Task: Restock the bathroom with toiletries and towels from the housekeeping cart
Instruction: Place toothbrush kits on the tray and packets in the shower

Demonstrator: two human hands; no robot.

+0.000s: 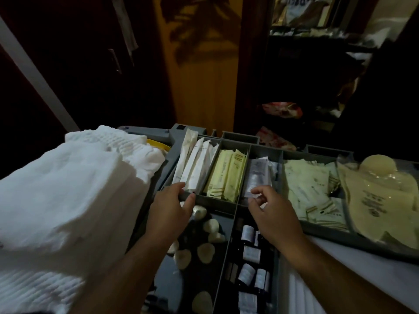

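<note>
A grey divided organiser tray (pixel 229 138) tops the housekeeping cart. Its back compartments hold white sachets (pixel 195 164), yellow sachets (pixel 229 175) and clear-wrapped packets (pixel 258 173). My left hand (pixel 170 209) rests on the tray's divider beside the white sachets, fingers loosely curved and holding nothing. My right hand (pixel 272 211) pinches the lower end of a clear-wrapped packet between thumb and fingers. Round wrapped soaps (pixel 205 250) and small dark bottles with white labels (pixel 249 252) lie in the front compartments. A stack of folded white towels (pixel 68 200) sits on the left.
Pale sachets (pixel 306 189) and cream plastic-bagged items (pixel 376 200) fill the right compartments. Behind the cart are a dark door (pixel 90 64), a wooden wall panel (pixel 204 75) and dim cluttered shelves (pixel 317 64). A white cloth edge (pixel 362 268) lies at the lower right.
</note>
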